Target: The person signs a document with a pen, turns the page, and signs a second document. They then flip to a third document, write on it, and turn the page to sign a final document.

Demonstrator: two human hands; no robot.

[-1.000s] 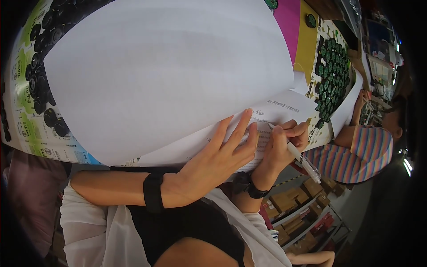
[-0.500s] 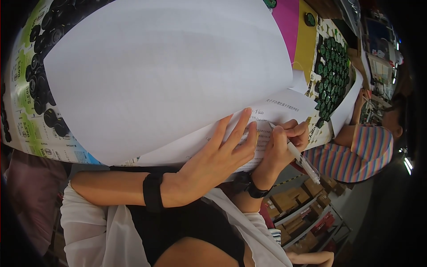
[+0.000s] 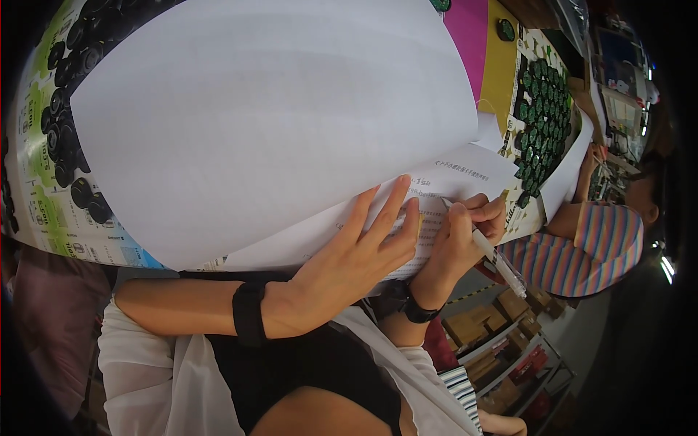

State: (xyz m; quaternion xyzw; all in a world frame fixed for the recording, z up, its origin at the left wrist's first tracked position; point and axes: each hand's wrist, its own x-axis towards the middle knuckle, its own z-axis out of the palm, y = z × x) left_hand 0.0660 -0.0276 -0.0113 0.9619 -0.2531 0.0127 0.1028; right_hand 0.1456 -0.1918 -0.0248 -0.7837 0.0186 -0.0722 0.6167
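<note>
My right hand (image 3: 469,229) is closed round a white pen (image 3: 500,261), its tip resting on a printed sheet (image 3: 465,171) that carries some handwriting. My left hand (image 3: 360,254) lies with spread fingers on that same sheet, just left of the pen, and holds nothing. A large blank white page (image 3: 283,116), turned back and curling, covers most of the table in front of me. Its lower right edge passes close above my left fingertips. Dark bands sit on both wrists.
Black round parts (image 3: 62,131) crowd the table's left side. Many green round parts (image 3: 542,116) stand at the right, beside yellow and magenta strips. A person in a striped shirt (image 3: 582,251) sits at the right. Below are shelves with cardboard boxes (image 3: 476,323).
The pen and my right fingers have shifted very slightly to the right along the written line. My left hand stays put. Another person's arm at the lower right has moved.
</note>
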